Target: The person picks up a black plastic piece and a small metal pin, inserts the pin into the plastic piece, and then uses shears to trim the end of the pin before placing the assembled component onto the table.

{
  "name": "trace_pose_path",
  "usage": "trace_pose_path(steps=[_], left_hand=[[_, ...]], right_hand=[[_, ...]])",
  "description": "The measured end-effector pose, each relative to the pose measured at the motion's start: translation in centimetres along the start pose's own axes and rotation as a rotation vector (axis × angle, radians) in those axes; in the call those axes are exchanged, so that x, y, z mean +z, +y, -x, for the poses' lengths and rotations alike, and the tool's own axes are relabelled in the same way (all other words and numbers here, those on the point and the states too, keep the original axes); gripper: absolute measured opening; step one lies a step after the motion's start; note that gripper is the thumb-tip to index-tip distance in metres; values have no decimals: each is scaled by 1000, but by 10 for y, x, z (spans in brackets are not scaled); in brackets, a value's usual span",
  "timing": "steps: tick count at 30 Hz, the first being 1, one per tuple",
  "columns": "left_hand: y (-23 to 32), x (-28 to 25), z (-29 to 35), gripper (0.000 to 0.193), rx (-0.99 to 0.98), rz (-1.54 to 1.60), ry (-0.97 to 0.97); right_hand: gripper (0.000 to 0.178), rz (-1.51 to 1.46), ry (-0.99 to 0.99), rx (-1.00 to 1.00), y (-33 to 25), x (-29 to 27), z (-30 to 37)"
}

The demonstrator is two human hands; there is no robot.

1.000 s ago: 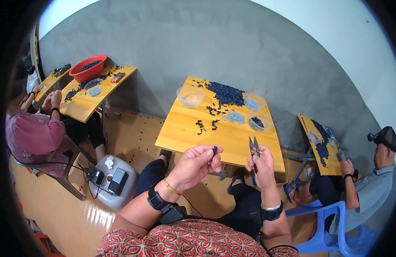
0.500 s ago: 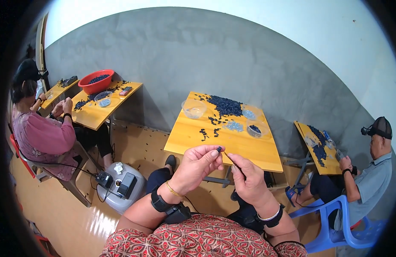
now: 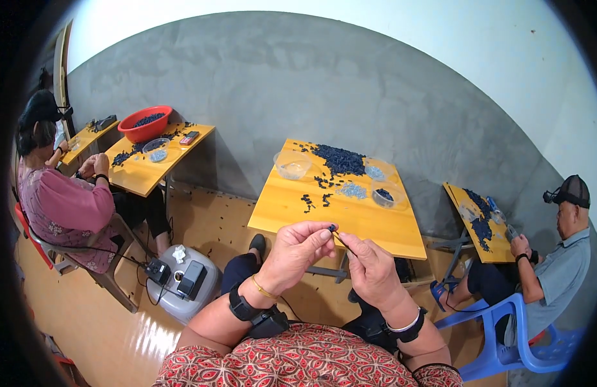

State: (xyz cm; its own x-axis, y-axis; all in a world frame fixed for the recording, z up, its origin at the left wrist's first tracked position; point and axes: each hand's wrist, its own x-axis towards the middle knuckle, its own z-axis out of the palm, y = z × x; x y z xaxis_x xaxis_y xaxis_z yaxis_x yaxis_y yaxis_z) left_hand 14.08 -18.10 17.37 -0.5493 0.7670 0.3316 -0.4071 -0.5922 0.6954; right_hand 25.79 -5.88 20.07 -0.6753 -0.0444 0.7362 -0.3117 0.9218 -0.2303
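My left hand [image 3: 301, 250] is closed, pinching a small dark piece [image 3: 332, 228] between thumb and forefinger. A thin dark hand tool [image 3: 344, 243], like a slim screwdriver, is gripped in my right hand [image 3: 374, 266]; its tip reaches the small piece. Both hands are raised before the near edge of the yellow table [image 3: 298, 209]. On that table lie a heap of small dark pieces [image 3: 339, 160] and a scatter of small pale, shiny parts [image 3: 353, 190]. What sits inside the small piece is too small to make out.
Clear bowls [image 3: 292, 166] and a round tub with dark pieces [image 3: 383, 195] stand on the table. A person in pink [image 3: 72, 200] works at the left, another in grey-blue [image 3: 553, 248] at the right. A grey stool [image 3: 189, 284] carries black devices; a blue chair [image 3: 514, 322] is nearby.
My right hand has moved slightly left and turned, bringing the tool's tip to the small piece. The left hand has stayed nearly in place.
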Motion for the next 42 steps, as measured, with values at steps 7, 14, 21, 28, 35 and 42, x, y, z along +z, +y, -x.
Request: trace_pose_path(steps=[7,14,21,28,35,42], left_hand=[[-2,-2,0,18,12,-22,-39],[-6,-1,0,17,186,-406,20],[-1,-2,0,16,208,-520,13],[-3,4,-1,17,184,-577,-24],[7,10,1,19,135,-728,-83],[7,18,-1,14,212,-981,7]], right_hand=[[49,-2,21,-19,0,1,0],[51,228,-1,-85,-1,2,4],[54,-115,4,115,-11,3,1],[58,70,-66,-31,-2,0,0],[60,184,-7,-35,2,4,6],[59,153,51,-37,5,9,8]])
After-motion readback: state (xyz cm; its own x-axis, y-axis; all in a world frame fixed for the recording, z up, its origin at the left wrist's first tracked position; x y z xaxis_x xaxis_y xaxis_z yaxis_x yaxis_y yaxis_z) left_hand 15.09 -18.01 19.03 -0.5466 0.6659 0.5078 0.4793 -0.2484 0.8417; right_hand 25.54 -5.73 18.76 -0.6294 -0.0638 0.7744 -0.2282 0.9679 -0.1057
